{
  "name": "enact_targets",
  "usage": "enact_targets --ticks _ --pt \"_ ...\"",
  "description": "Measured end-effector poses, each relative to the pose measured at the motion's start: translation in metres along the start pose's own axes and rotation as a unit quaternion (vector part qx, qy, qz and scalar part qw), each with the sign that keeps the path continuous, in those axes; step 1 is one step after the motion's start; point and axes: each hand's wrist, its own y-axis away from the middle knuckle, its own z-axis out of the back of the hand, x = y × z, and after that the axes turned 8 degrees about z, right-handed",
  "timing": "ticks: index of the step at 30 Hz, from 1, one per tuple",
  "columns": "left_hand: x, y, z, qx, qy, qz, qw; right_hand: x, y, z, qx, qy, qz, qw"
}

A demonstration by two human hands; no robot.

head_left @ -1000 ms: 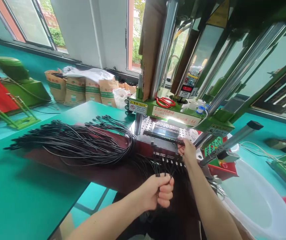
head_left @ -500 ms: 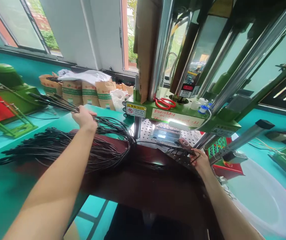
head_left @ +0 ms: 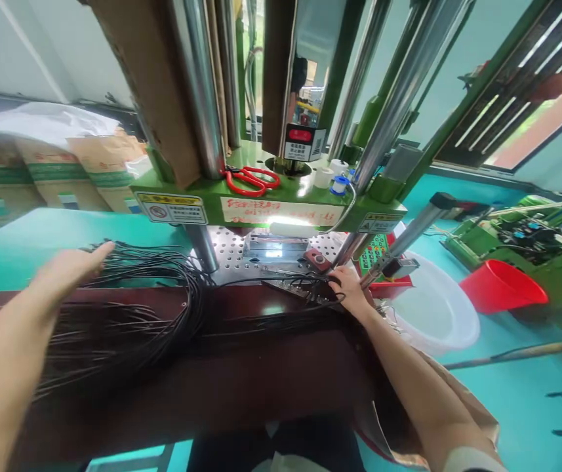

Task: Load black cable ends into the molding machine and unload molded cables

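Red-lettered strip [head_left: 281, 211] above black cables [head_left: 193, 298]

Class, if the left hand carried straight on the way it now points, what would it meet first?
Probably the black cables, just beyond the left hand's fingertips; blur and unclear depth mean it might pass above them.

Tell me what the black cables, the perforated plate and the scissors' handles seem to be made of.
Black cables: probably rubber or plastic sheathing, dark with a slight sheen along the strands.
Perforated plate: likely bare metal, silvery and reflective.
Scissors' handles: perhaps plastic-coated, judging by their glossy red; the core is hidden.
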Motion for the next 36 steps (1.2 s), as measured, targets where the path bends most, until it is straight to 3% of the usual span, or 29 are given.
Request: enact_targets --ticks 1,2,3,4,6,8,11,14,17,20,24,27,30,32,34,36 --pt "-0.013 0.010 0.001 -0.027 -0.108 0.024 0.993 0.003 0.002 0.003 0.004 0.012 0.005 1.000" --pt "-0.029 0.023 -0.001 -0.049 -0.162 0.005 0.986 0.006 0.005 0.007 0.016 0.017 0.012 1.000" --pt "-0.048 0.041 -0.006 -0.067 -0.159 -0.031 0.985 0.010 0.009 0.012 0.044 0.019 0.023 0.999" --pt "-0.067 0.060 -0.014 -0.048 -0.133 -0.077 0.987 0.013 0.012 0.018 0.088 0.021 0.037 0.995" --pt "-0.106 0.101 -0.034 0.006 -0.070 -0.166 0.984 0.018 0.019 0.030 0.205 0.030 0.070 0.976" --pt "-0.139 0.137 -0.057 0.092 -0.020 -0.286 0.954 0.022 0.022 0.039 0.299 0.073 0.095 0.947" --pt "-0.167 0.174 -0.083 0.213 0.032 -0.346 0.913 0.027 0.022 0.043 0.332 0.154 0.097 0.925" --pt "-0.167 0.196 -0.097 0.292 0.001 -0.328 0.898 0.030 0.020 0.041 0.322 0.194 0.097 0.922" --pt "-0.150 0.214 -0.110 0.321 -0.084 -0.344 0.878 0.035 0.019 0.037 0.304 0.234 0.104 0.918" --pt "-0.130 0.232 -0.128 0.319 -0.108 -0.378 0.863 0.040 0.017 0.031 0.292 0.262 0.107 0.914" --pt "-0.113 0.252 -0.151 0.272 -0.083 -0.394 0.874 0.046 0.009 0.033 0.323 0.259 0.121 0.902" --pt "-0.111 0.260 -0.155 0.260 -0.088 -0.385 0.881 0.052 -0.001 0.042 0.353 0.246 0.113 0.895" --pt "-0.115 0.261 -0.153 0.274 -0.008 -0.336 0.901 0.057 -0.013 0.047 0.363 0.236 0.086 0.897" --pt "-0.120 0.258 -0.153 0.297 0.074 -0.262 0.915 0.059 -0.020 0.045 0.355 0.230 0.061 0.904" --pt "-0.127 0.252 -0.157 0.329 0.137 -0.179 0.917 0.060 -0.026 0.040 0.325 0.228 0.037 0.917" --pt "-0.138 0.246 -0.163 0.359 0.159 -0.138 0.909 0.061 -0.032 0.036 0.278 0.227 0.022 0.933"
